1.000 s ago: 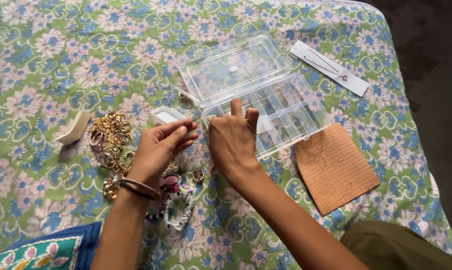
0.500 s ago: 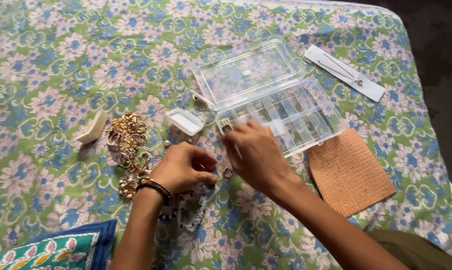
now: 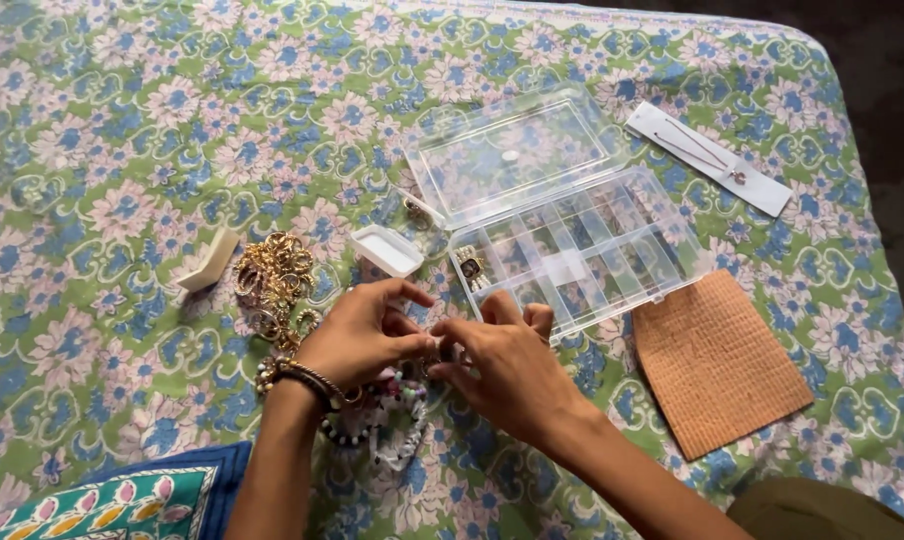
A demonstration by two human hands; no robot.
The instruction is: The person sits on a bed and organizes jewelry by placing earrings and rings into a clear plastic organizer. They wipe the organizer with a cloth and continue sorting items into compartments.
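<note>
Down on the flowery bedsheet (image 3: 122, 150) is where I've got all this spread out, so bear with the mess. My left hand (image 3: 357, 335) and right hand (image 3: 507, 365) are meeting fingertip to fingertip just in front of the clear compartment box (image 3: 582, 255), pinching at some tiny piece between them. It's too small and too hidden by my fingers to say what it is, and I can't really tell which hand has the actual grip on it.

Progress-wise, I'd call it early days. That box is open with its lid (image 3: 512, 150) folded back, and only one compartment near the left end seems to have something in it; the others look bare. Meanwhile the pile of gold jewellery (image 3: 272, 285) sits well off to the left, and the beaded bracelets (image 3: 387, 420) are lying right under my wrists. A little white box (image 3: 387, 250) stands just beside the organiser, a necklace on a card (image 3: 707, 158) lies past it, and a tan textured mat (image 3: 717, 360) lies to the right.
</note>
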